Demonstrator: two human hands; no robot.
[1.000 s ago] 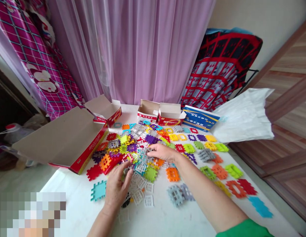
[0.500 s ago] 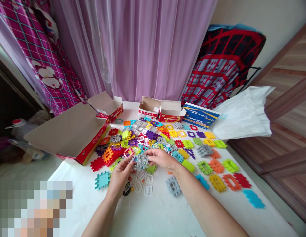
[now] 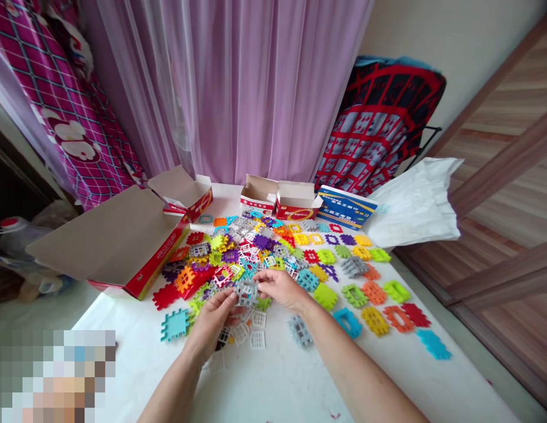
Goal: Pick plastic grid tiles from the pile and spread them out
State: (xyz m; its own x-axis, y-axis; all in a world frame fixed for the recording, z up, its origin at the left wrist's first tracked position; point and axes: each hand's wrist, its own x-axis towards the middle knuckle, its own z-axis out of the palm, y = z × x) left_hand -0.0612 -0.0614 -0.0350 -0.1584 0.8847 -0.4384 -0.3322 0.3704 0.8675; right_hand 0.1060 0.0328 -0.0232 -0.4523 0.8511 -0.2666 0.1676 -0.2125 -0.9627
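Observation:
Between my two hands is a grey notched building piece (image 3: 246, 293), raised over the near edge of a mixed pile of coloured pieces. My left hand (image 3: 214, 317) is closed on its left side, and my right hand (image 3: 279, 289) pinches its right side. White window-shaped frames (image 3: 257, 339) lie just below the hands. A turquoise square piece (image 3: 175, 325) rests left of my left hand. Another grey piece (image 3: 299, 331) lies under the right forearm's left edge.
An open red box (image 3: 154, 258) stands at the left, with smaller open boxes (image 3: 258, 202) behind the pile. A blue box (image 3: 347, 207) and a white bag (image 3: 414, 205) are at the back right. Coloured pieces (image 3: 375, 320) lie spread on the right.
The view has shifted, so most things appear farther left. Both hands still hold the grey piece. A blue piece by the right forearm now shows more fully.

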